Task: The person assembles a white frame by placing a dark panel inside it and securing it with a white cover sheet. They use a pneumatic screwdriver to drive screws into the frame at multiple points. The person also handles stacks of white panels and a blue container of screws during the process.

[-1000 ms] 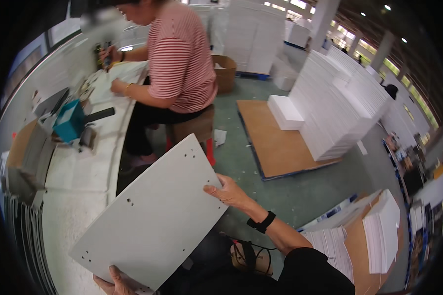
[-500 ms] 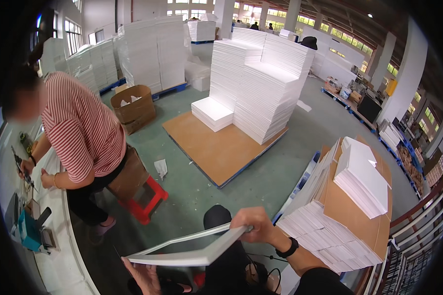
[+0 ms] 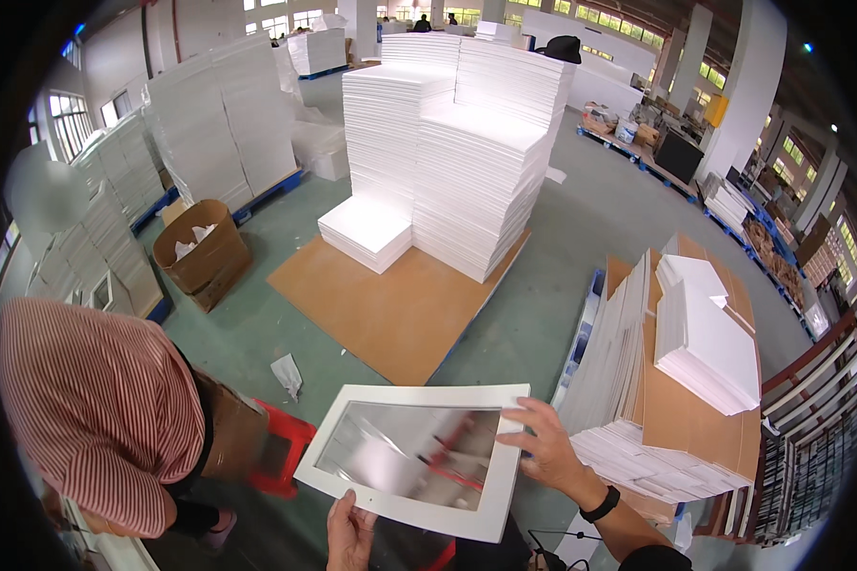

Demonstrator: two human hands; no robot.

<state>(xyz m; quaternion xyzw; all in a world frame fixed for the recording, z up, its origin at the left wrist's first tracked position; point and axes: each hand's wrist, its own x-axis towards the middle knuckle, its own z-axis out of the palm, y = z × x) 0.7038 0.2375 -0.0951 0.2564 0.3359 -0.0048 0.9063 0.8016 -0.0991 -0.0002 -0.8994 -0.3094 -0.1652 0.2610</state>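
Observation:
A white rectangular frame (image 3: 419, 464) with a glossy clear pane is held up in front of me, tilted so its face shows. Reflections of red and pale shapes cross the pane. My left hand (image 3: 350, 535) grips its lower edge, thumb on the white border and the other fingers mostly hidden underneath. On the right short side, my right hand (image 3: 548, 449) holds the border with fingers bent over the edge. A dark watch band (image 3: 601, 504) circles my right wrist.
At left, a co-worker in a striped shirt (image 3: 95, 409) is by a red stool (image 3: 284, 447). Ahead, white panels (image 3: 476, 181) are stacked on a brown board (image 3: 352, 314). A cardboard bin (image 3: 205, 262) stands back left; more white panels (image 3: 705, 343) lie on a right-hand pallet.
The frame has turned from nearly edge-on to face-up and moved right. My left hand has shifted right along with it. My view has swung, and the co-worker now appears lower and bent over.

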